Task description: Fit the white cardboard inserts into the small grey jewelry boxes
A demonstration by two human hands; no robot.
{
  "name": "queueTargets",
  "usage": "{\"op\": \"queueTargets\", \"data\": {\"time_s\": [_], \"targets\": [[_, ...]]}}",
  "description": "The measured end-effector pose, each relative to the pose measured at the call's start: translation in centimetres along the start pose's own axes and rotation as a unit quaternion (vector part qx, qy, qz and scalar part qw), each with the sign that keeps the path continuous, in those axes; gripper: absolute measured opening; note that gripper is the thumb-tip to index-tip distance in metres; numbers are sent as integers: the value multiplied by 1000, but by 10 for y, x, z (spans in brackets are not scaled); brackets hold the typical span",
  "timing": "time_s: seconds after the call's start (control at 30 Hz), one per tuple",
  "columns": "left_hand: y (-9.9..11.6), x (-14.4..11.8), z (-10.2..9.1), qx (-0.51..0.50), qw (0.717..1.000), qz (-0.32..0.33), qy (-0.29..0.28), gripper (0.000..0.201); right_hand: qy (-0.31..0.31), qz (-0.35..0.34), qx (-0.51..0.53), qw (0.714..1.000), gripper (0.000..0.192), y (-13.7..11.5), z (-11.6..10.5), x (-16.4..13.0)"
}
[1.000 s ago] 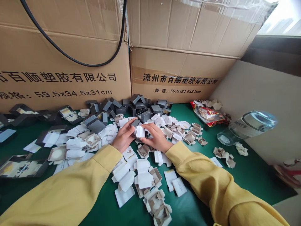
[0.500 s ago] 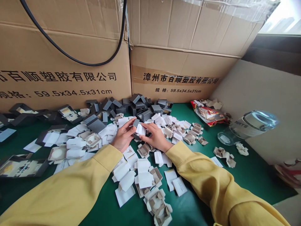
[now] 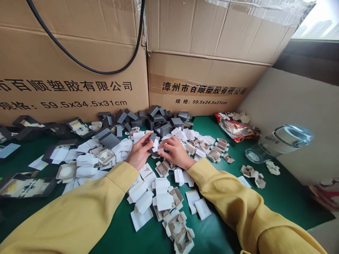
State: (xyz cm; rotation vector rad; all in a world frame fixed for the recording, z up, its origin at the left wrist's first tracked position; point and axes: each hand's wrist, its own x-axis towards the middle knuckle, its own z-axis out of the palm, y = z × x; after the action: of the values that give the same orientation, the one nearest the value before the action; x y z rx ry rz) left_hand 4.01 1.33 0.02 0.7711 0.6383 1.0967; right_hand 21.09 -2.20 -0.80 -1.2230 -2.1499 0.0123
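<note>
Left hand (image 3: 139,152) and right hand (image 3: 176,151), fingers closed around a small dark grey cardboard box (image 3: 153,141) with white folded insert (image 3: 156,145), near the green tabletop's (image 3: 278,192) far edge.

A small grey box (image 3: 153,138) is held just above the green bench (image 3: 278,197), at the middle of the scattered pieces and in front of the heap of like grey boxes. It is tilted, one dark face turned up. A white folded card insert (image 3: 156,145) is pressed against its near side, partly tucked in; how deep it sits cannot be told.
</note>
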Motion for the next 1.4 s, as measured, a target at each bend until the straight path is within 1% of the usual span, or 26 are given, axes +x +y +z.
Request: {"op": "queueTargets", "data": {"time_s": [0.17, 0.43, 0.63, 0.77, 0.87, 1.07, 1.17, 1.4], "targets": [[0, 0, 0, 1, 1000, -3, 12, 47, -4, -17, -23, 1000, 27, -1, -1, -1], [2, -1, 1, -2, 1000, -4, 7, 48, -2, -46, -21, 999, 30, -2, -4, -1], [2, -1, 1, 5, 1000, 0, 8, 49, 1, -29, -11, 1000, 26, -4, -6, 0], [1, -3, 1, 19, 1000, 14, -16, 47, 40, 21, 30, 999, 29, -7, -5, 0], [0, -3, 1, 29, 999, 17, -37, 47, 40, 40, 51, 997, 33, -9, -3, 1], [0, -5, 1, 44, 997, 11, -62, 46, 23, 39, 59, 997, 34, -9, 2, 2], [1, -5, 2, 49, 997, 11, -61, 46, 27, 46, 58, 997, 34, -10, 3, 2], [1, -5, 3, 59, 997, 14, -46, 45, 46, 42, 94, 994, 23, -15, -1, 5]]}}
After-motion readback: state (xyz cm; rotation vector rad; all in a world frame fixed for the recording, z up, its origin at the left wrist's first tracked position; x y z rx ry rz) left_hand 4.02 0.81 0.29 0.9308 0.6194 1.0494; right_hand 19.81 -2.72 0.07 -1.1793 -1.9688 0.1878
